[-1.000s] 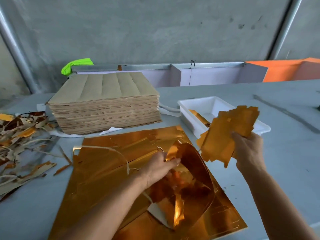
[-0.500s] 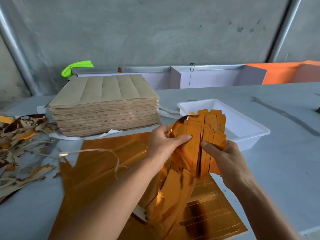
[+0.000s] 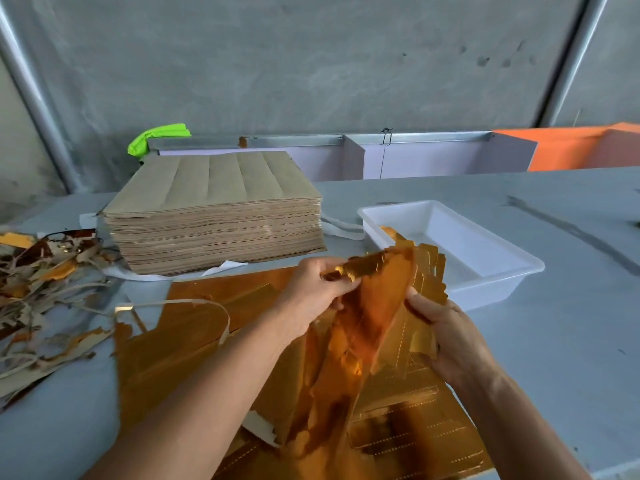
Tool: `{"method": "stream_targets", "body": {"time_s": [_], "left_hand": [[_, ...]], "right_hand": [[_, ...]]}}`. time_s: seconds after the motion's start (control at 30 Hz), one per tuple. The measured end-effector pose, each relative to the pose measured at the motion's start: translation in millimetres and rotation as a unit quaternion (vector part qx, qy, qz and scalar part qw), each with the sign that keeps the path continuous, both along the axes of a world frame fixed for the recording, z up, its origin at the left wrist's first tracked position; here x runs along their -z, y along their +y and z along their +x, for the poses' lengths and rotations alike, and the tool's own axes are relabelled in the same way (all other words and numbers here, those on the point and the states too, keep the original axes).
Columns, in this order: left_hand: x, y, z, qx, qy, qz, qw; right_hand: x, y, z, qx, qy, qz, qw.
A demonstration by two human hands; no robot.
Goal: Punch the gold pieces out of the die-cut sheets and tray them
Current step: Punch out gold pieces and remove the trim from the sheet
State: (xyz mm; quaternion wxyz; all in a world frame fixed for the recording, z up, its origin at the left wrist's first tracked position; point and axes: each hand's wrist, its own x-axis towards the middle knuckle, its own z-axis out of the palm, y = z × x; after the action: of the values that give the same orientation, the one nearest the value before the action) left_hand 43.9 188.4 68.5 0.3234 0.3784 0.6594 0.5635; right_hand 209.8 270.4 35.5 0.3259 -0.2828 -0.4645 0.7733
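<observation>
Currently both hands work a crumpled gold die-cut sheet (image 3: 367, 317) lifted above the counter (image 3: 554, 341). The left hand (image 3: 311, 292) pinches the sheet's torn upper edge; the right hand (image 3: 446, 336) grips a fan of punched gold pieces (image 3: 427, 271). The white tray (image 3: 498, 282) sits just beyond, to the right. Pulling slowly along the perforations, with the pieces held firmly, should free them without creasing.

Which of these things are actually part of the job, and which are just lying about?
In the job: left hand, right hand, torn gold sheet, gold pieces, white tray, flat gold sheets.
Lying about: brown stack, scrap pile, green cloth.
</observation>
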Motion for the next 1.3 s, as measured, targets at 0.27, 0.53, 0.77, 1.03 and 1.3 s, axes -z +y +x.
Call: {"method": "stream_targets", "body": {"time_s": [0.27,0.53,0.77,1.03,1.3], "left_hand": [[4,4,13,-0.041,0.396,0.041,0.916],[5,4,21,-0.025,0.389,0.067,0.918],[3,1,12,-0.059,0.315,0.039,0.947],[-14,-5,7,0.036,0.206,0.015,0.978],[-17,-1,14,-0.049,0.542,0.058,0.837]], "right_hand": [[-7,-14,-16,0.012,-0.061,0.189,0.98],[-7,-17,-22,0.01,-0.043,0.165,0.985],[-6,-20,-24,0.029,-0.073,0.161,0.984],[-10,-20,-16,0.025,-0.055,0.181,0.982],[-11,-20,-18,0.022,-0.064,0.191,0.979]]}}
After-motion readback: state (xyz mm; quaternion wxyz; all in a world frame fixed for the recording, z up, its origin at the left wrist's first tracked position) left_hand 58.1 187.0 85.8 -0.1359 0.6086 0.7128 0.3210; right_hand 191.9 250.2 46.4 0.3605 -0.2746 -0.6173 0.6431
